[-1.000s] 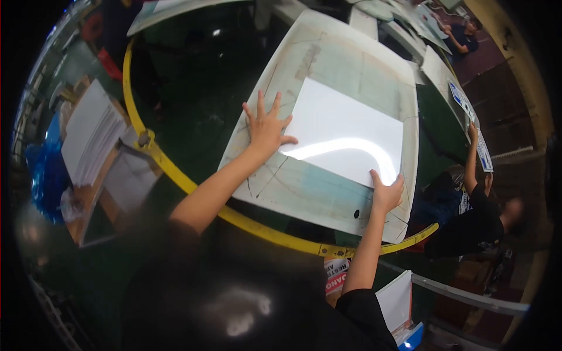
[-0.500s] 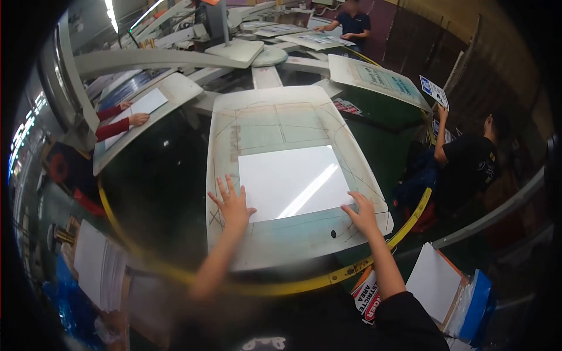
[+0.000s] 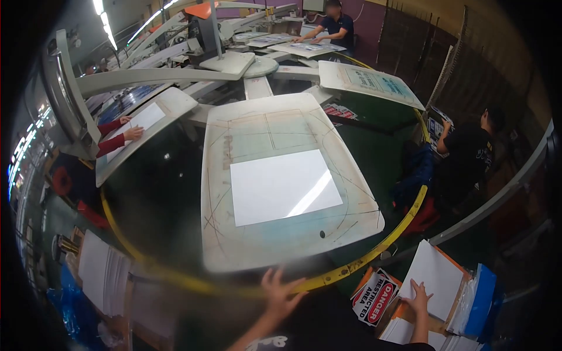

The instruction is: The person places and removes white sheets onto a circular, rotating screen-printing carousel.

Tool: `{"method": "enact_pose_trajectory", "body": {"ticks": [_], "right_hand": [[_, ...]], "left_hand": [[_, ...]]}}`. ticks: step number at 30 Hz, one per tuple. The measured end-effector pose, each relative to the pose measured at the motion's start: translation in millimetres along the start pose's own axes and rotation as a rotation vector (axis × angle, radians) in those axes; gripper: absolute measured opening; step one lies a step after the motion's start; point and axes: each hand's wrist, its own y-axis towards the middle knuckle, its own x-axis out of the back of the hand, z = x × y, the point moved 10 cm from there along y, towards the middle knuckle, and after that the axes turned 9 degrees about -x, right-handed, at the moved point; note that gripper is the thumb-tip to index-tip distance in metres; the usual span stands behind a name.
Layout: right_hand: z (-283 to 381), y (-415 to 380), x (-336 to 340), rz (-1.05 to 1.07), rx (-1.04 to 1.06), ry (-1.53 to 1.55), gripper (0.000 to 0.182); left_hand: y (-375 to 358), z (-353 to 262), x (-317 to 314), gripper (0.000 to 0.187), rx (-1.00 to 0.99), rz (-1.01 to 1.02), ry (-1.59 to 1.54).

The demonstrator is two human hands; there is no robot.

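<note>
A blank white sheet (image 3: 284,190) lies flat on the pale, stained platen (image 3: 257,248) in front of me, a strip of light reflected on it. My left hand (image 3: 282,298) hovers by the yellow rail at the platen's near edge, fingers apart and holding nothing. Low on the right, my right hand (image 3: 418,298) is over the edge of a stack of white sheets (image 3: 433,266), its fingers spread. Beside that hand lies a printed danger sign (image 3: 376,298) in red, black and white.
A curved yellow rail (image 3: 342,272) runs round the near side. More white sheets (image 3: 104,272) are stacked at lower left. Co-workers stand by other platens: red sleeves (image 3: 114,142) at left, a person (image 3: 336,29) at the back, another person (image 3: 471,146) at right with printed signs.
Both my hands have left the white sheet on the platen. The left drew back toward me; the right moved down and right to the stack. The right-hand co-worker lowered a sign.
</note>
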Motion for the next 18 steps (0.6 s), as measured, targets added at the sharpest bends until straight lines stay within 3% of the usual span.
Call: {"method": "enact_pose_trajectory", "body": {"ticks": [5, 11, 15, 18], "right_hand": [[-6.5, -1.4, -0.3, -0.158, 0.169, -0.015, 0.087], [-4.3, -30.5, 15.0, -0.335, 0.365, 0.141, 0.054], [4.9, -64.5, 26.0, -0.737, 0.57, 0.084, 0.034], [-16.2, -75.7, 52.2, -0.969, 0.41, 0.155, 0.035]], "left_hand": [[0.9, -15.3, -27.5, 0.033, -0.082, 0.054, -0.073], [-10.7, -17.3, -32.5, 0.029, -0.084, 0.103, -0.108], [-27.8, -8.6, -50.7, 0.028, -0.082, 0.151, -0.097], [-35.0, -5.7, -63.4, 0.028, -0.049, 0.193, -0.18]]}}
